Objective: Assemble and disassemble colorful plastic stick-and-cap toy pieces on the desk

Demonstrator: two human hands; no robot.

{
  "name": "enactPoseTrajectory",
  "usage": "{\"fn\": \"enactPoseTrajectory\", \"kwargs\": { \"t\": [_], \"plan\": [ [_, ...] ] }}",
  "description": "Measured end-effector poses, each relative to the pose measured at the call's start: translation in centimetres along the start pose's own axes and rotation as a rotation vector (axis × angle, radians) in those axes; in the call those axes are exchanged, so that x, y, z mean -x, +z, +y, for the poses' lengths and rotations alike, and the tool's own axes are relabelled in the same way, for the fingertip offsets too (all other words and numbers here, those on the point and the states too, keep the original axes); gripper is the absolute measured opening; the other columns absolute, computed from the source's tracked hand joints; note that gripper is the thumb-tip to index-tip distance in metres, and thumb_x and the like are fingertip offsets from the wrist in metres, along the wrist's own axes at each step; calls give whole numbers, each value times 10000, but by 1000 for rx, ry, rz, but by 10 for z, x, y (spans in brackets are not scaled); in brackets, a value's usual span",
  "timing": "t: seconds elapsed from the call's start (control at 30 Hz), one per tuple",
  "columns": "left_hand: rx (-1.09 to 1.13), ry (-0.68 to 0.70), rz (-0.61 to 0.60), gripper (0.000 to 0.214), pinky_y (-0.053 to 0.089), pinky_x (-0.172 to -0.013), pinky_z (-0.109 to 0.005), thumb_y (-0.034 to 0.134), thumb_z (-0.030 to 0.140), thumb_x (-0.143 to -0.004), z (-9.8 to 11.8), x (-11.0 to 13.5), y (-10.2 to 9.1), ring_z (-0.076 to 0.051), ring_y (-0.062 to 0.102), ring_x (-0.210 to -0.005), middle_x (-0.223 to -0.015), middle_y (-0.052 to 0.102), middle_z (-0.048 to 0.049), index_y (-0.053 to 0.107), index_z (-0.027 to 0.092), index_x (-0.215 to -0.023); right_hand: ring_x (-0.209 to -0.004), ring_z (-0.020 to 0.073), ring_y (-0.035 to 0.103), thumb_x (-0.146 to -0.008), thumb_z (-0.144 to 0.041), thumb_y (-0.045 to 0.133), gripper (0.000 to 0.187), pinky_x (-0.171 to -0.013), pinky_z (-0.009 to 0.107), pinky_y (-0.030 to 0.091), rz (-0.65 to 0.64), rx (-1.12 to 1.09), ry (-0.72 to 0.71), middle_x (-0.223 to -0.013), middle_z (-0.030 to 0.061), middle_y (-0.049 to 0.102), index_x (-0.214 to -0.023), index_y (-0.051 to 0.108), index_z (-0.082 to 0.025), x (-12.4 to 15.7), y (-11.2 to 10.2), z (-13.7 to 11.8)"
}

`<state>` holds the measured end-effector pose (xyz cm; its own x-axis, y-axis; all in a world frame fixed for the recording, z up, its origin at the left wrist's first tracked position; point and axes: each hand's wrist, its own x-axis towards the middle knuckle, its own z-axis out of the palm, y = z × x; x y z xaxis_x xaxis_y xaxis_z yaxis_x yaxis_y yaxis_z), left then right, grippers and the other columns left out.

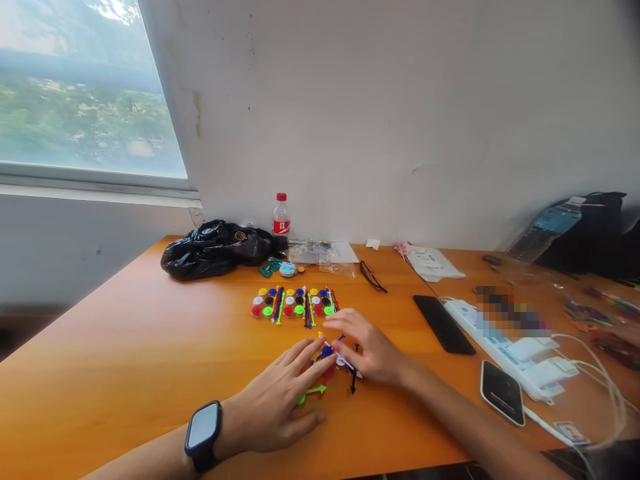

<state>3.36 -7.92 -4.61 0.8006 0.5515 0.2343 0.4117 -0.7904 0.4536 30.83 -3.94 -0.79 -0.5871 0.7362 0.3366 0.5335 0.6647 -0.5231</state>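
My left hand [277, 393], with a smartwatch [203, 428] on its wrist, lies palm down with its fingers stretched out over a small loose pile of plastic pieces. Across from it, my right hand [370, 347] is held over the same pile, fingers apart and slightly bent. Between and under the hands show a blue piece [327, 351], a white arrow-tipped stick [350, 365], a black one [354, 383] and a green one [316, 389]. Part of the pile is hidden by my fingers. Just beyond, coloured round pieces [268, 311] stand in three groups, with arrow-tipped sticks [280, 308] beside them.
A black plastic bag [215, 250], a cola bottle [281, 220] and clear packaging [313, 252] are at the back. Glasses [373, 277] lie behind the pieces. On the right are a black phone [443, 325], a power strip [475, 327] with cables and a white-edged device [502, 392].
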Motion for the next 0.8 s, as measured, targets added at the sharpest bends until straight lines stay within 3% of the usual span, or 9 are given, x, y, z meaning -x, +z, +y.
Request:
{"fn": "enactPoseTrajectory", "kwargs": {
  "t": [0.07, 0.17, 0.27, 0.37, 0.47, 0.57, 0.7, 0.8],
  "plan": [
    [1, 40, -10, 904, 341, -1293, -563, 663, 362, -973, 1, 0, 3, -364, 208, -1625, -1773, 179, -106, 142, 314, -1710, -1504, 300, 446, -1041, -370, 604, 498, -1269, 521, 351, -106, -11, 48, -1590, 70, 547, -1535, 564, -323, 31, 10, -13],
    [-10, 97, 10, 786, 349, -1302, -518, 564, 256, -1023, 10, -3, 7, -321, 214, -1631, -1772, 181, -113, 167, 298, -1700, -1583, 292, 344, -1067, -371, 556, 651, -1320, 546, 270, -166, -30, 144, -1701, 34, 398, -1676, 328, -369, 66, 16, -19],
    [-31, 174, 32, 683, 348, -1309, -483, 487, 185, -1037, 24, -15, 13, -290, 212, -1633, -1759, 224, -129, 238, 257, -1668, -1613, 284, 279, -1083, -382, 521, 641, -1336, 550, 238, -167, -12, 227, -1729, 5, 336, -1683, 296, -390, 89, 11, -12],
    [-116, 218, 61, 627, 305, -1327, -479, 466, 177, -1033, 34, -43, 26, -320, 168, -1640, -1726, 282, -199, 294, 122, -1634, -1623, 288, 249, -1092, -417, 486, 611, -1342, 570, 206, -106, 31, 337, -1739, 12, 311, -1678, 324, -363, 99, 1, 5],
    [-269, 235, 109, 571, 222, -1349, -501, 430, 212, -1041, 36, -84, 43, -364, 159, -1635, -1665, 379, -244, 376, 15, -1574, -1642, 270, 182, -1108, -458, 379, 602, -1352, 561, 155, -86, 78, 457, -1765, 19, 232, -1687, 315, -307, 97, -10, 33],
    [-414, 253, 142, 530, 186, -1341, -529, 412, 236, -1036, 28, -130, 60, -379, 239, -1611, -1604, 462, -245, 467, 14, -1514, -1645, 258, 157, -1095, -417, 322, 625, -1357, 506, 143, -109, 89, 531, -1777, 54, 167, -1694, 306, -239, 81, -18, 67],
    [-384, 112, 151, 679, 240, -1305, -570, 501, 258, -951, 9, -177, 76, -410, 283, -1587, -1618, 431, -265, 380, 8, -1571, -1645, 276, 148, -1041, -364, 372, 688, -1359, 492, 105, -107, 136, 643, -1768, 106, 200, -1696, 294, -168, 47, -30, 104],
    [-298, 27, 134, 653, 240, -1299, -580, 515, 287, -977, -7, -195, 69, -409, 225, -1609, -1662, 363, -259, 387, 55, -1574, -1636, 312, 186, -971, -413, 543, 758, -1352, 470, 153, -173, 87, 660, -1751, 108, 266, -1670, 370, -175, 28, -55, 116]
  ]
}}
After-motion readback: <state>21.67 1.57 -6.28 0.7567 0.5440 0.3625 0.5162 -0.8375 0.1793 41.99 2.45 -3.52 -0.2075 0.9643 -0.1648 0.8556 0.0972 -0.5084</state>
